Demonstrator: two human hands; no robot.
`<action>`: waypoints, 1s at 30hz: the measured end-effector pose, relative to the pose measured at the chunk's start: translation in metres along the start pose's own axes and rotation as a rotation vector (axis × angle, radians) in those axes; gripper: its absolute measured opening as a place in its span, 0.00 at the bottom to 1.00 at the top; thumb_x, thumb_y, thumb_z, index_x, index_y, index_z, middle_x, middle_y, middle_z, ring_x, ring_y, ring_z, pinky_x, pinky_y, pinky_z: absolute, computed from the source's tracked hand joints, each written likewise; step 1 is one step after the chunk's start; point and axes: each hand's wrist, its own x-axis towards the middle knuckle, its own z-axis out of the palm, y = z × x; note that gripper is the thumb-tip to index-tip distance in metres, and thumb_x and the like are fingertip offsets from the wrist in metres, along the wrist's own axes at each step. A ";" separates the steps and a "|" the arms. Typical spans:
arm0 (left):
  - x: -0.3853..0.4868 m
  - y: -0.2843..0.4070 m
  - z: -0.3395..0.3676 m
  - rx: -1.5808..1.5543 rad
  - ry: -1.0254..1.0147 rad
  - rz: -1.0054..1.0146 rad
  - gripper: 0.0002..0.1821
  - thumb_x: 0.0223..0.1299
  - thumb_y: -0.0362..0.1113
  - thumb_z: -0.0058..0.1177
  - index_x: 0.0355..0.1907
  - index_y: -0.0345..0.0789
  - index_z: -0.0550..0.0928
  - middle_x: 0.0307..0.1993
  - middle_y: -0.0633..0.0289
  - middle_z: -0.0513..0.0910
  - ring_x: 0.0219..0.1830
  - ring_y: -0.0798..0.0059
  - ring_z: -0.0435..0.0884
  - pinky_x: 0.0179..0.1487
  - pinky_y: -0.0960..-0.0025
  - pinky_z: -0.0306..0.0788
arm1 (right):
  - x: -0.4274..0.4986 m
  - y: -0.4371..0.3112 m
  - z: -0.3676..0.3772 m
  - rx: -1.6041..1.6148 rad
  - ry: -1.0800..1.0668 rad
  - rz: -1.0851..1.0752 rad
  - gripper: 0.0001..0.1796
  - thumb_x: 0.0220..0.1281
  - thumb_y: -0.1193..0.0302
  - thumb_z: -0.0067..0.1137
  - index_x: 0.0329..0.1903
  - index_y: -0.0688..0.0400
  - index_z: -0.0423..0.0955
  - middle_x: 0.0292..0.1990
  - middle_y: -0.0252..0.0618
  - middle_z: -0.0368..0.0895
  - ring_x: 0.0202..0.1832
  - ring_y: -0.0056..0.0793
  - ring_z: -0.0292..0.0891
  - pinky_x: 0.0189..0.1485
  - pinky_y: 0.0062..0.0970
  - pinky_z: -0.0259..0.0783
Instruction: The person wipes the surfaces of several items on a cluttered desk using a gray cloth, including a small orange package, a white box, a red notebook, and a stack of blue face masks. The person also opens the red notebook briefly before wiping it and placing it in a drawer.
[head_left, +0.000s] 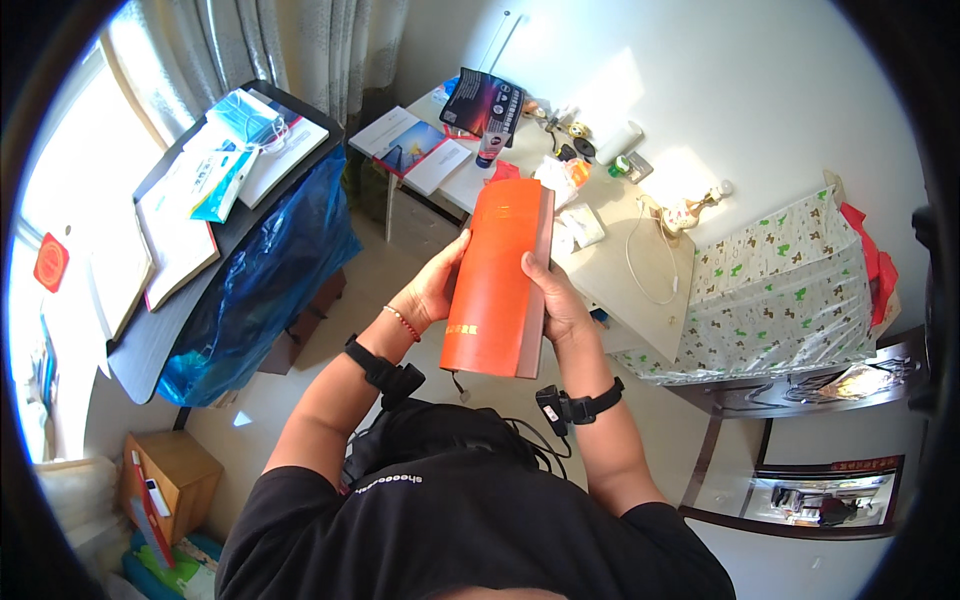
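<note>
Between my two hands I hold a thick orange hardcover book (496, 277), closed, with gold lettering on its cover and a ribbon marker hanging from its lower end. My left hand (437, 281) grips the spine side, most of its fingers hidden behind the book. On the page-edge side is my right hand (559, 296), its thumb resting on the front cover. The book is held up in front of my body, above the floor and short of a cluttered pale desk (637, 259). Bands with small devices circle both forearms.
A dark table (176, 289) at left bears papers, an open book and a blue face mask (246, 118). On the desk stand a tube (491, 146), a white cylinder (619, 142), a lamp (682, 215) and a cable. A wooden box (172, 480) sits lower left; a patterned plastic cover (780, 277) is at right.
</note>
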 end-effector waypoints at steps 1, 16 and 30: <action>0.004 -0.003 -0.009 -0.035 0.004 -0.025 0.37 0.64 0.63 0.53 0.63 0.34 0.74 0.61 0.54 0.77 0.59 0.62 0.77 0.65 0.58 0.69 | 0.005 0.006 -0.003 0.033 0.039 0.031 0.39 0.58 0.55 0.70 0.64 0.64 0.66 0.54 0.41 0.78 0.54 0.32 0.77 0.55 0.32 0.76; 0.006 -0.039 -0.021 -0.077 -0.219 0.110 0.62 0.53 0.82 0.35 0.77 0.33 0.47 0.75 0.48 0.54 0.75 0.52 0.54 0.74 0.45 0.53 | 0.005 0.011 -0.056 0.305 -0.050 0.005 0.29 0.75 0.51 0.46 0.65 0.59 0.66 0.57 0.40 0.78 0.56 0.30 0.77 0.58 0.32 0.75; -0.051 -0.041 0.013 1.138 -0.144 0.355 0.70 0.41 0.47 0.78 0.77 0.30 0.40 0.78 0.50 0.42 0.76 0.70 0.53 0.76 0.66 0.50 | -0.036 -0.005 -0.053 0.217 0.229 -0.128 0.36 0.68 0.49 0.56 0.67 0.63 0.63 0.61 0.45 0.74 0.58 0.35 0.74 0.59 0.34 0.73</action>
